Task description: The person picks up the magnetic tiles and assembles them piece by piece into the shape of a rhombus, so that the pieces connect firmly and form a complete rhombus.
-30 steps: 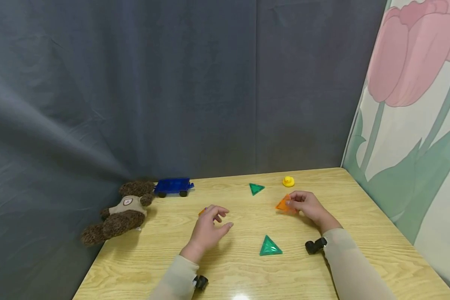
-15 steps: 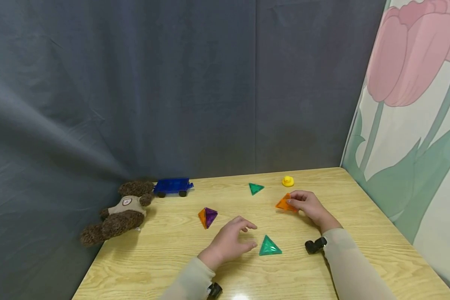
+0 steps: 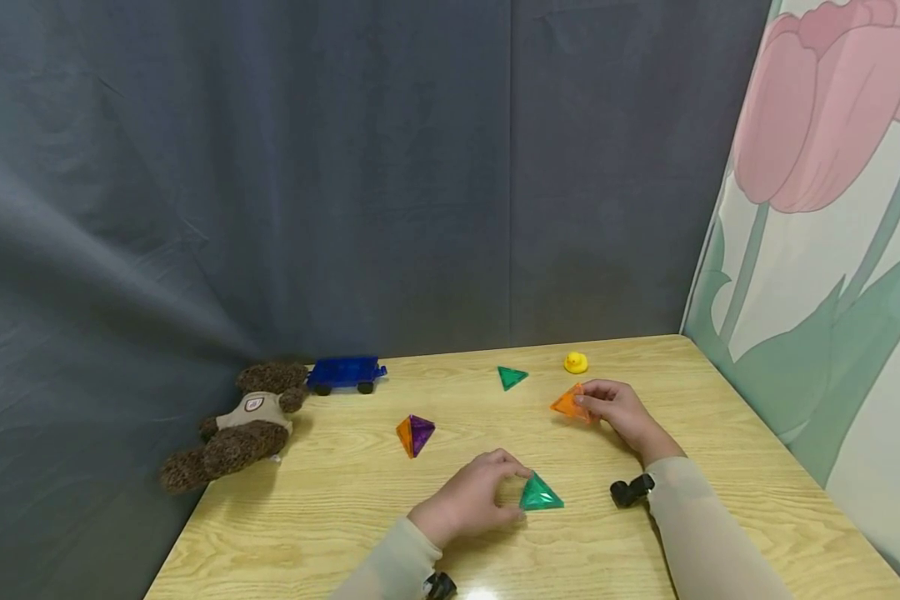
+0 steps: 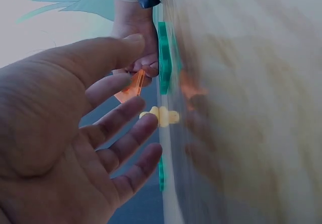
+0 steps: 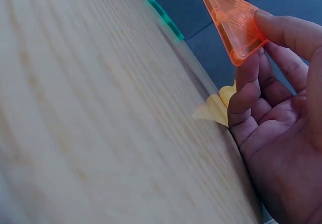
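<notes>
My right hand [image 3: 621,412] pinches an orange see-through triangle tile [image 5: 234,25] between thumb and fingers, a little above the table. Low over the table, my left hand [image 3: 478,493] is beside a green triangle tile [image 3: 541,493] that lies flat. Its fingers are spread and loosely bent, with nothing held between them; whether a fingertip touches the tile's left edge I cannot tell. In the left wrist view the green tile [image 4: 164,58] appears beyond the thumb. An orange-and-purple tile piece [image 3: 416,436] sits farther left.
A second green triangle [image 3: 512,377] and a yellow rubber duck [image 3: 576,362] are at the back of the wooden table [image 3: 307,517]. At the left stand a blue wheeled toy wagon [image 3: 345,374] and a brown teddy bear [image 3: 251,425]. A dark curtain [image 3: 390,183] hangs behind.
My left hand has moved right and nearer me, from over the orange-and-purple piece to the near green tile. The right hand stays in place, with the orange tile slightly turned.
</notes>
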### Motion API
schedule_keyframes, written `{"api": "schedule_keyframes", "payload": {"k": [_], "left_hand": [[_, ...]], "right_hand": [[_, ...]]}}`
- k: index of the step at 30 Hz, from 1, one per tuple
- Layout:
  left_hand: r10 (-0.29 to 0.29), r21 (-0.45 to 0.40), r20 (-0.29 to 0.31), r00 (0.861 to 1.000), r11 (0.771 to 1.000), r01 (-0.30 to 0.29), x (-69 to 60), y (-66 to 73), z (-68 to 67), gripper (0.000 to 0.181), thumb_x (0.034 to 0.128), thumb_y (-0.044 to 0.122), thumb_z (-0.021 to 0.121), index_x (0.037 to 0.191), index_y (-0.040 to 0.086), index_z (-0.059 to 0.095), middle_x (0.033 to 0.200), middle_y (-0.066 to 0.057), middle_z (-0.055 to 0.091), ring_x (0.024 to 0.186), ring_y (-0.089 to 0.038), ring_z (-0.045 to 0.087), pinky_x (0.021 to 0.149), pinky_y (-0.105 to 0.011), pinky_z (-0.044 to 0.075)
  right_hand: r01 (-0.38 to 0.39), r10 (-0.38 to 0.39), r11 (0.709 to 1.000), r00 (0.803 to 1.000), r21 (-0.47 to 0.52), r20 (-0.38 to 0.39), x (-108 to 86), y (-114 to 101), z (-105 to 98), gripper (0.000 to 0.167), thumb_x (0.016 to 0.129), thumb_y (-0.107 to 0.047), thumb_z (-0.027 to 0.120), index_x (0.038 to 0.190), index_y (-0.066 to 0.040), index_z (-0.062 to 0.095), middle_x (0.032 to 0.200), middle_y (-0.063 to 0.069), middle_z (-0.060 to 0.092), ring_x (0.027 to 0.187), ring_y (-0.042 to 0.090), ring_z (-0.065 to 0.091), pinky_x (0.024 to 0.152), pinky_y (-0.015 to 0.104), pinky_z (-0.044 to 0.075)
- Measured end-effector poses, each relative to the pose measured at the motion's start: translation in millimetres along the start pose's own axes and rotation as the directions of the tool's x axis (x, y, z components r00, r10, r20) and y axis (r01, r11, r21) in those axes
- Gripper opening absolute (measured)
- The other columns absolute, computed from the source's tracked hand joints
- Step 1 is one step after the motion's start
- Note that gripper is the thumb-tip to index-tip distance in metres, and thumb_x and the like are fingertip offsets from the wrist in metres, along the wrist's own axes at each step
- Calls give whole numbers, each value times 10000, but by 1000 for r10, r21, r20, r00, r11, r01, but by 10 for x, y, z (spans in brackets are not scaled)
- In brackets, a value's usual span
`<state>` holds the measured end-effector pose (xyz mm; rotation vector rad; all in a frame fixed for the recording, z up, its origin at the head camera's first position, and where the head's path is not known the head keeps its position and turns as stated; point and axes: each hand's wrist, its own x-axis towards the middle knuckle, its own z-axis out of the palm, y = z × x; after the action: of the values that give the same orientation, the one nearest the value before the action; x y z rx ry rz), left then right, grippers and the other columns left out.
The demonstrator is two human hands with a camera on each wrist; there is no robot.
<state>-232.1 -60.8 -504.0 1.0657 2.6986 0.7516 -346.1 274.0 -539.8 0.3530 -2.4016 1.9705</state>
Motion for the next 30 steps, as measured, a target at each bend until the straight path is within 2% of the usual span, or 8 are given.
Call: {"api": "schedule_keyframes", "payload": {"k": [4,9,14,22,30], "left_hand": [[58,19,54,997,998,-59,-2,24,5,531,927,338,831,1424,299,649,1366,180,547,1289,-68,504,1088,-303,466],[125,66,93,988,989,-131,-3,41,19,500,945,330,810,1419,281,658,1394,161,547,1300,-69,478,1091,-290,452],[156,100,125,980,981,-169,-1,31,27,496,955,334,799,1425,270,653,1409,157,538,1319,-69,469,1102,-279,438],[153,96,162,975,981,-169,-1,16,28,519,971,323,783,1456,214,633,1459,138,509,1358,-67,467,1128,-265,415],[115,75,142,983,989,-126,-9,-12,22,516,982,303,772,1462,181,627,1473,120,489,1372,-74,460,1124,-249,415]], "right_hand": [[9,-9,1000,1000,-8,-3,8,33,-9,324,1015,-204,722,1198,62,696,902,76,715,750,193,608,669,308,547],[-5,4,1000,1000,-22,-9,10,30,7,345,1002,-238,742,1206,38,709,960,144,719,762,162,604,686,300,540],[-10,10,999,1000,-33,-7,21,49,9,359,1000,-240,745,1211,47,700,937,99,705,758,156,593,682,295,528],[-11,11,999,1000,-47,-8,12,53,5,366,1008,-244,736,1217,53,694,972,139,710,785,156,604,704,296,535],[-7,7,1000,1000,-17,7,-2,29,19,371,1010,-230,732,1225,68,683,959,189,694,779,169,613,703,296,544]]}}
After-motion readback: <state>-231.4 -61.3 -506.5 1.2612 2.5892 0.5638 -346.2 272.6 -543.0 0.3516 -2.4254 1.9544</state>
